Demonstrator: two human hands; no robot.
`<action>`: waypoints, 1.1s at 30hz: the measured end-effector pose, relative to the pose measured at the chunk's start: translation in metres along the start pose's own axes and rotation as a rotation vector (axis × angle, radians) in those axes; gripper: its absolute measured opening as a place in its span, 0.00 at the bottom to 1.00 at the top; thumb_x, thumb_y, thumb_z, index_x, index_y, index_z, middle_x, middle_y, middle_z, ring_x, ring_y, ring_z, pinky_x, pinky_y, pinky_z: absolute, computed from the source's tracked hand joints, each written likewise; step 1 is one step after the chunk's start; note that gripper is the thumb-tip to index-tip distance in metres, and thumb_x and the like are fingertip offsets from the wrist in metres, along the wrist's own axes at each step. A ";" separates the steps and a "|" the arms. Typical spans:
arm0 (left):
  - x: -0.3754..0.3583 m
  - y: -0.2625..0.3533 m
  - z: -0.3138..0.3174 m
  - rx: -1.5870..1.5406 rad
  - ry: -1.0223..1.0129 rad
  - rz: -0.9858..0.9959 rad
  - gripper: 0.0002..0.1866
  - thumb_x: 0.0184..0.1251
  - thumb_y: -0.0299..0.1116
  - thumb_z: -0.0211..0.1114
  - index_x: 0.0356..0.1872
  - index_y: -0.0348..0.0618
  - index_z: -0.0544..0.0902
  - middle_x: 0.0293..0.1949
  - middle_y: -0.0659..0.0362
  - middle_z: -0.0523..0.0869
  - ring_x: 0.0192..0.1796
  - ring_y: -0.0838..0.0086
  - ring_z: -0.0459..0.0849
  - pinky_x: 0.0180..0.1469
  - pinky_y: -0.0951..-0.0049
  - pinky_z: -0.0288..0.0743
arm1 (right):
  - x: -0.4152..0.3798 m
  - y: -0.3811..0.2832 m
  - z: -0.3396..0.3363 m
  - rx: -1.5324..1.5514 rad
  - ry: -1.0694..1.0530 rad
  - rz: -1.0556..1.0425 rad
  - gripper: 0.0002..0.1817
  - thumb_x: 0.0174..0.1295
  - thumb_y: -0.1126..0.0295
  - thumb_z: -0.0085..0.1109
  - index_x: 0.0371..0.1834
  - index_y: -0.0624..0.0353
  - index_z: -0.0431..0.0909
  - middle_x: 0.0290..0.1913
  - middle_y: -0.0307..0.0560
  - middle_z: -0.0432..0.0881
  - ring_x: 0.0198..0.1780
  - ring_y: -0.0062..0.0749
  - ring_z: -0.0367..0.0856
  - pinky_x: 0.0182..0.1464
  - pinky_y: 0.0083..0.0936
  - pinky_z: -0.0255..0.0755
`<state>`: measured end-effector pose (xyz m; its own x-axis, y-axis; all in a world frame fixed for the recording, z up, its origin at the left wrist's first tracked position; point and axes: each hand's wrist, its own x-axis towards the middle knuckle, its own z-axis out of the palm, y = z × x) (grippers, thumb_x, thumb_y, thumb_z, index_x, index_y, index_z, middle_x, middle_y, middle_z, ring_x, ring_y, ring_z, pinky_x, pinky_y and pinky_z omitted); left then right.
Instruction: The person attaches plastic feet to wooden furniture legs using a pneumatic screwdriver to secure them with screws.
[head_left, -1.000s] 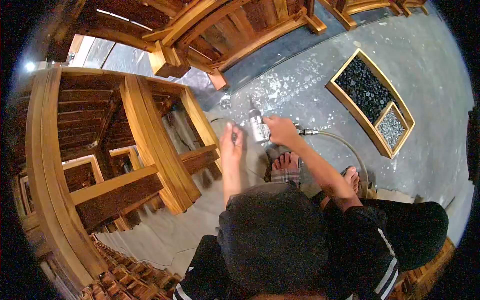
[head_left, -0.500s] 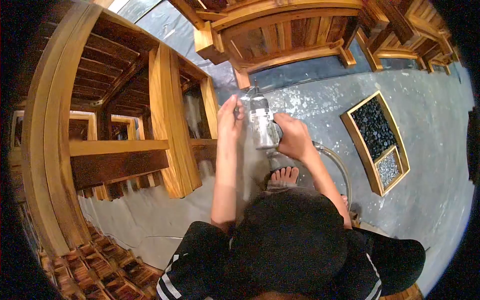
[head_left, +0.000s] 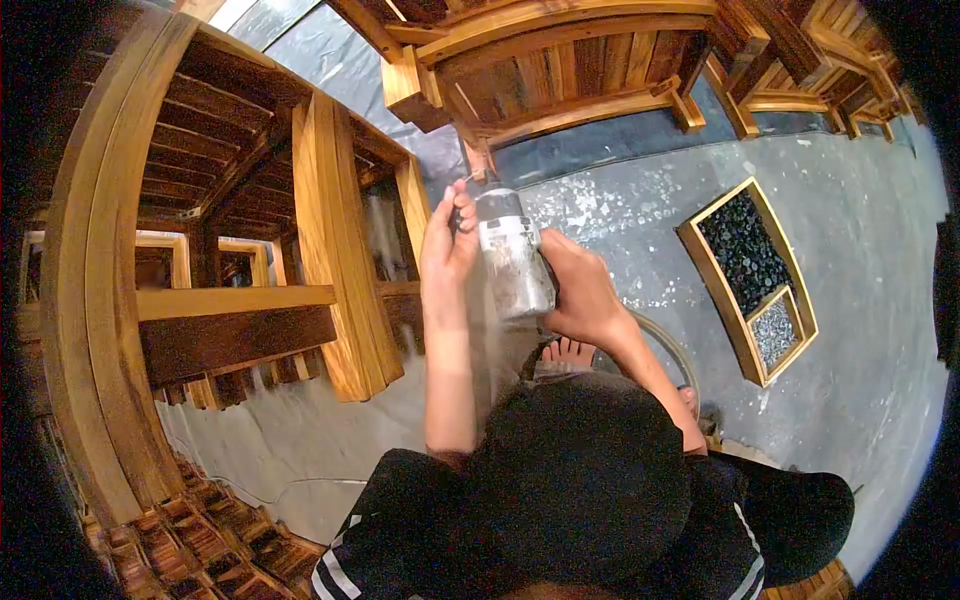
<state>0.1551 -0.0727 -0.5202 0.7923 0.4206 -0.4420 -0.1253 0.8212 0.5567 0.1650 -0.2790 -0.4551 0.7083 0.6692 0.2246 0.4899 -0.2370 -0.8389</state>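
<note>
My right hand (head_left: 585,285) is wrapped round the grip of a power screwdriver (head_left: 516,262) with a worn silver body and a dark front end. Its nose points away from me, and a hose comes from below the hand. My left hand (head_left: 448,240) is raised just left of the screwdriver's nose, its thumb and fingertips pinched together. A small thin piece seems to show at those fingertips, too small to name. Close to my left hand stands a wooden furniture frame (head_left: 340,250) with thick posts and a crossbar.
On the grey floor (head_left: 640,250) at the right lies a wooden tray (head_left: 742,335) with black round pieces and a small compartment of silvery bits. Wooden furniture (head_left: 570,30) lines the far side. The hose (head_left: 670,340) curves by my foot (head_left: 568,352).
The screwdriver and my right hand have come slightly nearer and lower. My left hand has shifted a little left, its fingertips now close beside the screwdriver's nose.
</note>
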 end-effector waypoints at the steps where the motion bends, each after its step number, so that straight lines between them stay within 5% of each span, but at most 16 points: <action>1: 0.002 0.001 0.002 0.021 -0.003 -0.011 0.10 0.70 0.33 0.54 0.45 0.37 0.74 0.28 0.65 0.74 0.26 0.84 0.70 0.24 0.87 0.65 | 0.000 0.001 -0.001 -0.033 -0.008 -0.014 0.23 0.33 0.75 0.63 0.37 0.65 0.68 0.37 0.58 0.72 0.43 0.61 0.71 0.39 0.42 0.68; 9: 0.019 0.017 0.014 0.199 0.010 -0.049 0.11 0.68 0.40 0.59 0.35 0.42 0.78 0.23 0.70 0.72 0.22 0.88 0.66 0.21 0.88 0.57 | -0.004 0.008 0.002 0.001 -0.027 -0.074 0.25 0.29 0.74 0.61 0.36 0.66 0.66 0.36 0.59 0.71 0.42 0.62 0.70 0.39 0.47 0.67; 12: 0.017 0.019 0.021 0.517 0.050 0.070 0.13 0.67 0.45 0.60 0.31 0.47 0.78 0.19 0.74 0.70 0.20 0.89 0.62 0.21 0.87 0.52 | -0.003 0.010 0.002 0.006 -0.076 -0.050 0.26 0.28 0.71 0.61 0.35 0.66 0.66 0.36 0.59 0.71 0.42 0.62 0.71 0.39 0.47 0.67; 18: 0.013 0.017 0.033 0.573 0.028 0.133 0.16 0.65 0.48 0.61 0.28 0.45 0.77 0.17 0.68 0.72 0.19 0.86 0.69 0.24 0.83 0.65 | -0.003 0.015 0.001 0.053 -0.090 -0.066 0.24 0.27 0.69 0.61 0.33 0.63 0.69 0.36 0.58 0.74 0.41 0.59 0.73 0.39 0.45 0.69; 26: 0.015 0.031 0.032 0.557 -0.092 0.004 0.20 0.64 0.49 0.61 0.24 0.43 0.74 0.13 0.66 0.70 0.11 0.84 0.64 0.11 0.88 0.52 | -0.004 0.026 0.002 0.017 -0.047 -0.147 0.21 0.34 0.67 0.62 0.35 0.59 0.71 0.35 0.52 0.76 0.40 0.55 0.76 0.39 0.46 0.71; 29: 0.011 0.035 0.030 0.581 -0.104 -0.015 0.19 0.65 0.48 0.60 0.25 0.42 0.74 0.14 0.66 0.70 0.11 0.85 0.63 0.11 0.88 0.50 | 0.000 0.022 -0.003 0.097 -0.138 -0.080 0.26 0.26 0.69 0.60 0.35 0.65 0.71 0.35 0.59 0.73 0.41 0.60 0.73 0.39 0.45 0.68; 33: 0.002 0.028 0.039 0.602 -0.027 0.074 0.19 0.66 0.47 0.60 0.26 0.41 0.75 0.14 0.66 0.71 0.12 0.85 0.64 0.12 0.88 0.52 | -0.001 0.025 0.004 0.006 -0.093 -0.101 0.21 0.41 0.58 0.63 0.37 0.57 0.72 0.35 0.50 0.76 0.37 0.52 0.77 0.35 0.44 0.72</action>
<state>0.1766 -0.0635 -0.4784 0.8104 0.4516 -0.3733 0.1729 0.4244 0.8888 0.1744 -0.2830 -0.4788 0.6051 0.7521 0.2609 0.5528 -0.1611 -0.8176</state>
